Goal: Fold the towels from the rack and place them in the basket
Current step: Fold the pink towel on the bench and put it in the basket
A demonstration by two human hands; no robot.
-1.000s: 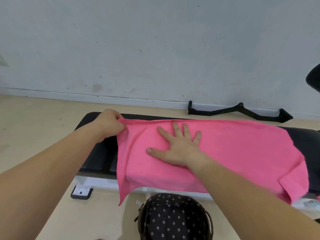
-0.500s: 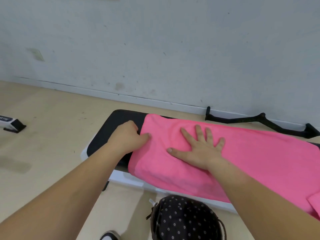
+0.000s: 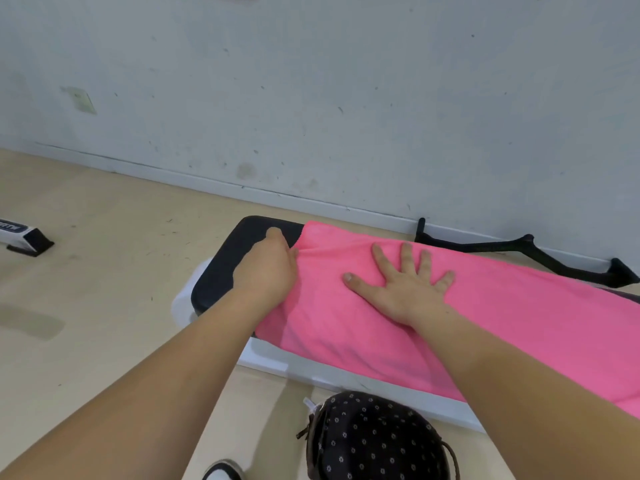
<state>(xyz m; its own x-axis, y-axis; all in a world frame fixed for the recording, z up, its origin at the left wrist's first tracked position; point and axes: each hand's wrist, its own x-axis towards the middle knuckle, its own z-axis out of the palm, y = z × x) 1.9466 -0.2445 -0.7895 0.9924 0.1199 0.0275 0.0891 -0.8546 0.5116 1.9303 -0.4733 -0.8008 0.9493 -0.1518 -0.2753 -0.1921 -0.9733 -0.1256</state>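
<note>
A bright pink towel [image 3: 502,327] lies spread along a black padded bench [image 3: 221,271] with a white frame. My left hand [image 3: 268,271] pinches the towel's left edge, fingers curled into the cloth, which puckers there. Flat on the towel just to the right, my right hand [image 3: 405,285] presses down with spread, straight fingers. The towel's right end runs out of view. No rack is in view.
A dark dotted fabric basket [image 3: 374,441] stands on the floor below the bench, near me. A black metal bar handle [image 3: 526,252] lies by the wall behind the bench. A white-and-black object [image 3: 24,235] sits on the floor at far left. A shoe tip [image 3: 221,472] shows at the bottom.
My left hand has drawn the towel's left edge rightward and down from the far side of the bench. The hanging corner is now up on the bench. My right hand stayed pressed flat.
</note>
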